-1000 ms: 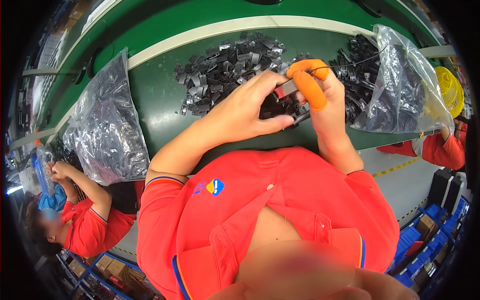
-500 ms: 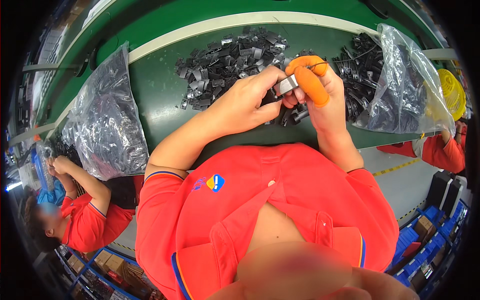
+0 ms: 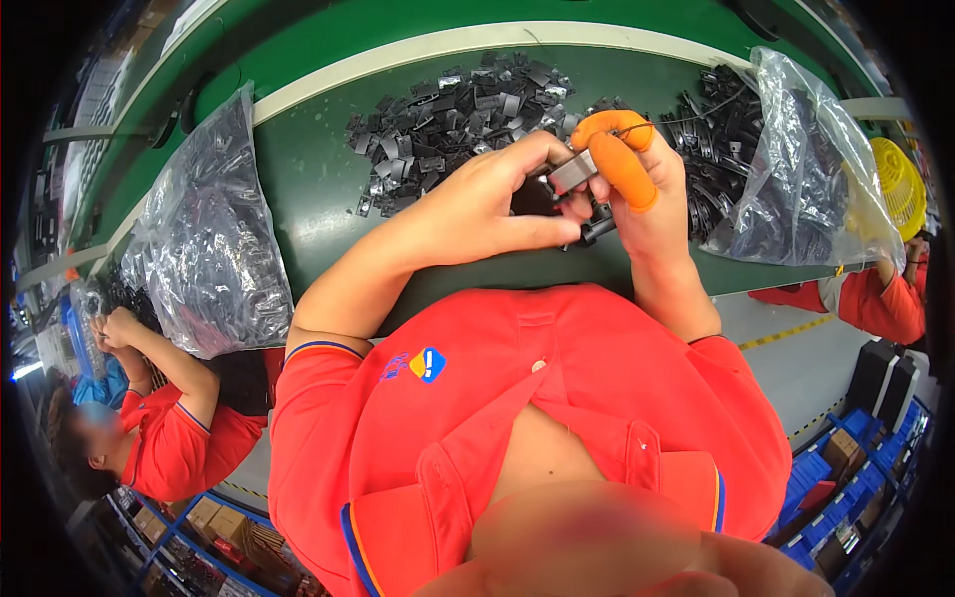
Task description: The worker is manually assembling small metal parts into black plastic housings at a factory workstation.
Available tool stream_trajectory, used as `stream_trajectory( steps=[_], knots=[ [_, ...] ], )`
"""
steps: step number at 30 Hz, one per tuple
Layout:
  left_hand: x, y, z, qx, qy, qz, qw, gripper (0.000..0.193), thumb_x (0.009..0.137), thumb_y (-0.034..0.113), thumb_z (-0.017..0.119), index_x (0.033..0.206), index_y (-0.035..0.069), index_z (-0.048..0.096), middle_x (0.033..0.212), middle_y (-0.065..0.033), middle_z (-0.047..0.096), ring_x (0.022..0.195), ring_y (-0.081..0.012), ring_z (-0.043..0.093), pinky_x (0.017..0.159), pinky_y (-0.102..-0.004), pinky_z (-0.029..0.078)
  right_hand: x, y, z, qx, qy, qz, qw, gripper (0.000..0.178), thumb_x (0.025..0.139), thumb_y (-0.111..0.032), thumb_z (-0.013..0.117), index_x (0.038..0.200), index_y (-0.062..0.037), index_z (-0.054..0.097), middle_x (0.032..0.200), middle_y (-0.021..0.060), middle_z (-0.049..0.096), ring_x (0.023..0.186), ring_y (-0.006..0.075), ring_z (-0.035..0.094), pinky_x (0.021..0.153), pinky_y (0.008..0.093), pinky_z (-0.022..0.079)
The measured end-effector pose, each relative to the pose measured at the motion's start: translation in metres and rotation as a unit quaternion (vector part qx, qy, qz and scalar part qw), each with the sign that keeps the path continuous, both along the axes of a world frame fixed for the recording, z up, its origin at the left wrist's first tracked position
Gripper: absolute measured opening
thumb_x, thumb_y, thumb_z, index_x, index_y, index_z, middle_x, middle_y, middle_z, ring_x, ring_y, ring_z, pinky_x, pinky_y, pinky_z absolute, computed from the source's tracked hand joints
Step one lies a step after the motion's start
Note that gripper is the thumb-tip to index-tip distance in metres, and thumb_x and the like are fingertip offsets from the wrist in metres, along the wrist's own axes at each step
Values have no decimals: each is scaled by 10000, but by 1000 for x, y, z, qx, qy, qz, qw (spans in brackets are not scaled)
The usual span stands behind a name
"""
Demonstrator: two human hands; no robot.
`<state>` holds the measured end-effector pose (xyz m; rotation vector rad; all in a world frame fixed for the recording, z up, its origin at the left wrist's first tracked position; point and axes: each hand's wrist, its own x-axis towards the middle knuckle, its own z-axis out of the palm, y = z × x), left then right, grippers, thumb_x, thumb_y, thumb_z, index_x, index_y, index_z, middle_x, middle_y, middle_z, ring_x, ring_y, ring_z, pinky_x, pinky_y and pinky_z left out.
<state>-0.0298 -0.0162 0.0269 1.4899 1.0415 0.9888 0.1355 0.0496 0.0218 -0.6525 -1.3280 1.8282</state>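
A small block-shaped part with a grey metallic face [image 3: 571, 172] and dark edges sits between my two hands over the bench. My right hand [image 3: 642, 174], with orange finger cots on its thumb and a finger, is closed on it. The fingers of my left hand [image 3: 487, 204] curl round its other side, and the left thumb reaches toward a black rod-like piece [image 3: 599, 229] just below. A thin dark cord [image 3: 696, 117] runs rightward from near the right fingertips. Fingers hide part of the block.
A heap of small black parts [image 3: 448, 124] lies on the green bench [image 3: 318, 179] beyond my left hand. Longer black pieces [image 3: 711, 149] are piled at right. Clear plastic bags of parts stand left [image 3: 214, 239] and right [image 3: 796, 179]. A co-worker [image 3: 189, 428] works at far left.
My left thumb has moved down and right, away from the block toward the black rod-like piece. More of the block's grey face shows. The right hand has barely moved.
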Motion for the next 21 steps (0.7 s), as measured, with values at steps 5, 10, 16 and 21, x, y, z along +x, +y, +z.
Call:
stream_trajectory(
  steps=[5, 10, 16, 21],
  knots=[
    [-13, 4, -4, -87, -191, -136, 968, 337, 909, 198, 483, 1183, 3, 456, 1052, -109, 592, 1005, -150, 545, 849, -279, 438, 5, 6, 2, -30, 14, 27, 999, 185, 881, -149, 539, 971, 11, 554, 632, -10, 502, 553, 39, 447, 527, 183, 364],
    [-19, 6, 2, -89, -112, -142, 979, 334, 930, 205, 441, 1168, -29, 453, 1032, -108, 604, 954, -145, 575, 823, -260, 443, 5, 8, 2, 3, 7, 38, 999, 197, 873, -169, 547, 989, -13, 578, 685, -25, 534, 569, 22, 436, 527, 175, 349],
    [-21, 3, 5, -24, -263, -7, 964, 275, 910, 141, 459, 1127, -28, 471, 927, -130, 605, 877, -194, 593, 810, -324, 475, 0, 25, 8, 24, 99, 29, 994, 441, 938, -321, 414, 1154, 55, 493, 651, -12, 476, 560, 62, 405, 547, 195, 333],
    [-71, 11, 16, 117, -456, 100, 877, 351, 896, 214, 478, 1153, -23, 452, 935, -89, 553, 823, -176, 557, 810, -362, 460, 24, 73, -18, 75, -32, -88, 993, 399, 924, -297, 449, 1130, 37, 524, 701, 5, 503, 616, 81, 434, 582, 213, 355]
  ],
)
